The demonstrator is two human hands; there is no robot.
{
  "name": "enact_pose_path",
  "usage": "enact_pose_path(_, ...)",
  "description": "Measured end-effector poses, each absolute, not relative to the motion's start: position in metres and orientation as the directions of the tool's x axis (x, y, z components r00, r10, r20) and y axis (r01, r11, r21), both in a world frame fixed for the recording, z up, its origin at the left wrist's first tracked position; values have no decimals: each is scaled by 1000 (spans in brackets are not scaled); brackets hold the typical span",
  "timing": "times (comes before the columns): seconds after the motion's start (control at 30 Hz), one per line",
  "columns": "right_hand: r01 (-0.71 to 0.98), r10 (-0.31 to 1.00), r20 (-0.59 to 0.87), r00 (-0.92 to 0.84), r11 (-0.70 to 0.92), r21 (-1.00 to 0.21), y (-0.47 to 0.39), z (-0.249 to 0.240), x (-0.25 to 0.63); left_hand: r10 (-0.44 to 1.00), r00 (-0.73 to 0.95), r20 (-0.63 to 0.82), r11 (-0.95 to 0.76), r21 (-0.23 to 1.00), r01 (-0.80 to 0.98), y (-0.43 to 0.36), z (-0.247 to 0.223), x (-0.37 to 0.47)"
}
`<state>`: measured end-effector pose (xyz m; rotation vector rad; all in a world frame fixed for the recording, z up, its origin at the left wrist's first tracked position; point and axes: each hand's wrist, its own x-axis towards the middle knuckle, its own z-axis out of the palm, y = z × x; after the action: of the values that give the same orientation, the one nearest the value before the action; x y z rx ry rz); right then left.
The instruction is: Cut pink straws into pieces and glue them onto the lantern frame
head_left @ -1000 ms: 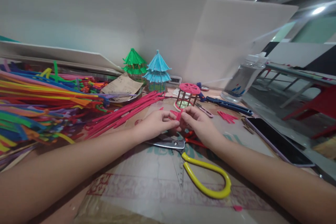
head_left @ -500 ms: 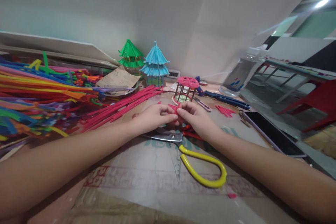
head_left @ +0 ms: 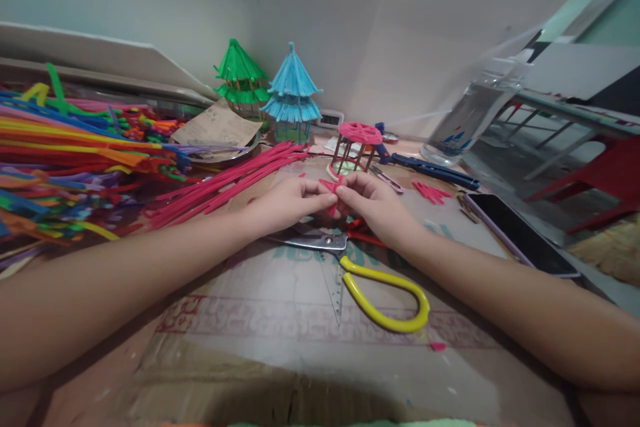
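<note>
Between my fingertips is a small piece made of pink pipe cleaners (head_left: 332, 187). My left hand (head_left: 295, 203) pinches it from the left and my right hand (head_left: 367, 200) from the right, the fingers almost meeting. Just behind my hands stands a small frame with a pink spoked top (head_left: 360, 133) on brown posts. Scissors with yellow handles (head_left: 425, 310) lie in front of my hands, their metal blades pointing left. A clear triangle ruler (head_left: 334, 290) lies partly under them. Something with red-orange handles (head_left: 367, 233) is mostly hidden below my right hand.
Long pink pipe cleaners (head_left: 230, 180) and a multicoloured heap (head_left: 75, 153) lie left. Green (head_left: 241, 73) and blue (head_left: 293, 90) pavilion models stand behind. Short pink pieces (head_left: 431, 192), a dark blue tool (head_left: 435, 170), a phone (head_left: 523, 233) and a water bottle (head_left: 463, 120) are right.
The camera view has tipped downward a little, so the table's things sit higher in the picture. Both hands keep their pinch on the pink piece, which shows more spread-out ends now.
</note>
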<state>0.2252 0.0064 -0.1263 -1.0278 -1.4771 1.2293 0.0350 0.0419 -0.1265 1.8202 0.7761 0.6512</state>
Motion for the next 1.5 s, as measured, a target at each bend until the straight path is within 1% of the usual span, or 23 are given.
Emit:
enact_pose_path(0.17,26,970,116,-216,124,-992,7,-125,225,745,661,95,-292,936,195,46,-132,36)
enact_pose_path(0.4,32,964,131,-230,142,-989,7,-126,225,765,640,70,-276,934,228,45,-133,35)
enact_pose_path(0.5,39,963,136,-232,149,-988,8,-126,226,764,643,47,-237,948,213,46,-134,36)
enact_pose_path(0.67,42,963,140,-228,153,-987,8,-127,225,748,661,60,-208,967,149,46,-134,38)
enact_pose_path(0.9,57,965,125,-230,141,-988,7,-126,226,752,657,56,-223,960,172,45,-133,38)
enact_pose_path(1.17,64,965,132,-226,150,-987,7,-126,225,745,662,77,-227,963,144,46,-135,38)
enact_pose_path(1.33,48,966,128,-224,142,-989,7,-125,224,756,652,62,-177,978,112,44,-134,39)
enact_pose_path(1.5,52,976,148,-160,158,-986,5,-123,225,760,649,25,-141,982,127,43,-135,40)
